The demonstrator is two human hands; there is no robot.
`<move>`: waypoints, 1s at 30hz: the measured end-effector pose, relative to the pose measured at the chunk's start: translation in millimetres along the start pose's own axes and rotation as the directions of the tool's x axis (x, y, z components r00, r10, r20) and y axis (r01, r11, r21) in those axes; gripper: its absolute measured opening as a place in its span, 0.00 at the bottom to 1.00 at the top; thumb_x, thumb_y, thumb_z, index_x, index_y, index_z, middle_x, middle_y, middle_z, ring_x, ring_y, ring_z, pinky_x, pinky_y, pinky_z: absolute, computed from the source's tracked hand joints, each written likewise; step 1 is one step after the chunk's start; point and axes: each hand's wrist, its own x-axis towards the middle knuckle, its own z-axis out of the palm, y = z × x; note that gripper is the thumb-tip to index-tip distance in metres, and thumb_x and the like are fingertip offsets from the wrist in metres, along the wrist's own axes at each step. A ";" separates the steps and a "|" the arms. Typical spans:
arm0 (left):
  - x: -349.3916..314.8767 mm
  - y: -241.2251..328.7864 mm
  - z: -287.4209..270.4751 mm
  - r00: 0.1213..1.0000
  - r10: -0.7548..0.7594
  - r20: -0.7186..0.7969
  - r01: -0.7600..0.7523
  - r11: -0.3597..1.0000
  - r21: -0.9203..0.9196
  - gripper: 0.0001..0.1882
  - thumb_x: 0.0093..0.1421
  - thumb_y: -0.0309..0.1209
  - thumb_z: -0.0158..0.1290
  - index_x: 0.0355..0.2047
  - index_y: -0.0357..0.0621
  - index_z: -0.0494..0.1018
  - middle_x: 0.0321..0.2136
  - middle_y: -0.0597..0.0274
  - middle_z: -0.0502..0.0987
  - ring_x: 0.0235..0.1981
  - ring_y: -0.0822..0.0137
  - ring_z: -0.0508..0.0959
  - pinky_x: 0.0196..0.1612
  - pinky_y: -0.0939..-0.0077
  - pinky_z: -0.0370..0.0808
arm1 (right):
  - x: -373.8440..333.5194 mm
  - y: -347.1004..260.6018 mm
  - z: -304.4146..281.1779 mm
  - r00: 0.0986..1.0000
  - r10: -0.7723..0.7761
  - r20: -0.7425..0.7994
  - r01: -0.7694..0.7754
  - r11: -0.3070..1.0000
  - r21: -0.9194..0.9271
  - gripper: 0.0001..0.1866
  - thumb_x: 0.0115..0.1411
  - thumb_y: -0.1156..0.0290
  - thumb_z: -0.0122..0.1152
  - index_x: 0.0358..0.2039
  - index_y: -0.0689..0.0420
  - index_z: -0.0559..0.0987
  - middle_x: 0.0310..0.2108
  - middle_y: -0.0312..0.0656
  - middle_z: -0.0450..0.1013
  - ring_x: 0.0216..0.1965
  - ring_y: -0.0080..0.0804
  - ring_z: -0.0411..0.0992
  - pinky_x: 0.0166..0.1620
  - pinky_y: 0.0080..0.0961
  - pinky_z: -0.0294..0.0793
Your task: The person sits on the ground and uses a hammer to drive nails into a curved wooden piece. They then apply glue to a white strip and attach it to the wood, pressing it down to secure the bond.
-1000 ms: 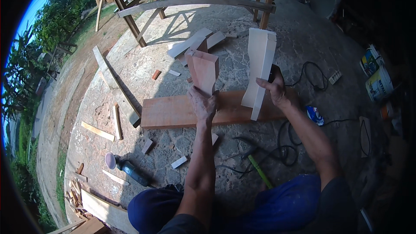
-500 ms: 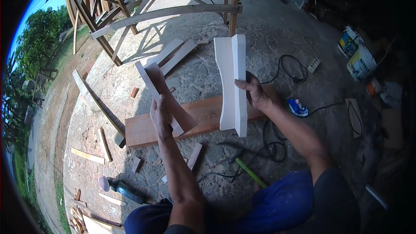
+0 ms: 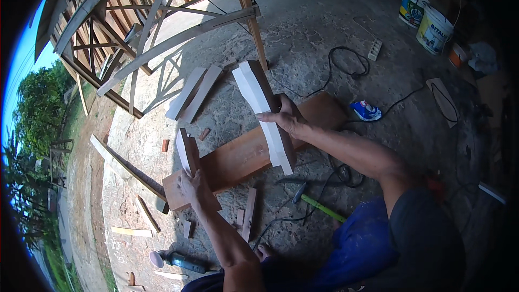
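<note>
My right hand [image 3: 286, 118] grips a shaped wooden piece [image 3: 253, 89], its pale, curved edge face lit and its broad side in shadow. The thumb presses on the pale face while the fingers go behind, partly hidden. Lower and to the left, my left hand [image 3: 192, 188] is closed around a second wooden piece [image 3: 185, 148] with a similar pale edge; its lower part shows beyond the wrist. Both pieces are held up over a thick brown plank [image 3: 243, 154] that lies slantwise on the floor.
A hammer [image 3: 323, 208] with a green handle and a black cable [image 3: 281, 219] lie near my knee. A power tool with a round disc [image 3: 186, 261] is at lower left. Offcuts [image 3: 203, 89] are scattered about. A wooden trestle frame [image 3: 178, 48] stands ahead, buckets [image 3: 434, 31] far right.
Both pieces have turned, so the pale edge of the right one now faces left. The left hand has come lower with its piece more upright. My view has shifted rightward.
</note>
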 end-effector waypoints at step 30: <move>-117.2 275.0 84.7 0.848 0.166 0.503 0.527 -0.344 -0.777 0.23 0.68 0.34 0.57 0.58 0.35 0.67 0.47 0.52 0.77 0.46 0.60 0.79 0.52 0.63 0.78 | -3.3 -1.0 -60.8 0.788 0.101 0.608 0.025 0.980 -0.195 0.46 0.53 0.65 0.73 0.69 0.52 0.58 0.65 0.50 0.65 0.63 0.37 0.65 0.65 0.38 0.65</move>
